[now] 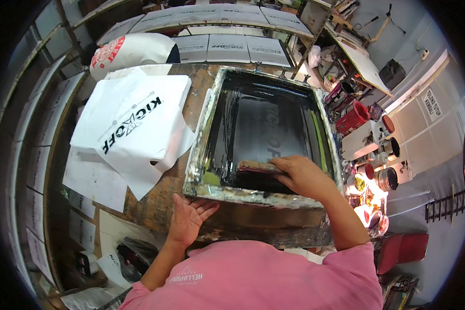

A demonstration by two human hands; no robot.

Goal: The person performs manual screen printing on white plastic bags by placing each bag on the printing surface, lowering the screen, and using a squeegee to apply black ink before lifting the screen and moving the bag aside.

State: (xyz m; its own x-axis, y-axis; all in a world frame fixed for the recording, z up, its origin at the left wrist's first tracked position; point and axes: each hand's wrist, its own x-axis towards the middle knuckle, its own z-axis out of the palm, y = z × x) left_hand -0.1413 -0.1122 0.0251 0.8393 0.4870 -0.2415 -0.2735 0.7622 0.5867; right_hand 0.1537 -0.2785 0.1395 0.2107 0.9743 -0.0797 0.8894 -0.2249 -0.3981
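Leftmost, a tall rack (49,170) holds flat white sheets on its shelves, some with dark print. Right of it, a loose stack of white sheets (101,111) lies on the left part of the brown wooden worktop (150,209); the top ones sit askew, bearing bold black lettering, and some corners overhang others. Just beyond the stack, at the far left, is a white rounded form (134,54) with a red print.

Next comes the left hand (191,214), holding nothing, its palm turned up and fingers spread, beside the near left corner of the screen frame (253,197); whether it touches the frame I cannot tell. The frame lies on the worktop, right of the stack, its rim smeared with paint. Wet black ink coats much of the mesh (253,129), and dark lettering shows faintly through its middle. Across the near part of the mesh rests a squeegee (258,166) with a worn wooden handle; the right hand (302,175) grips the handle's right end.

Further right stand paint containers, among them a red bucket (352,118), and, nearer, a dark red chair (403,253).
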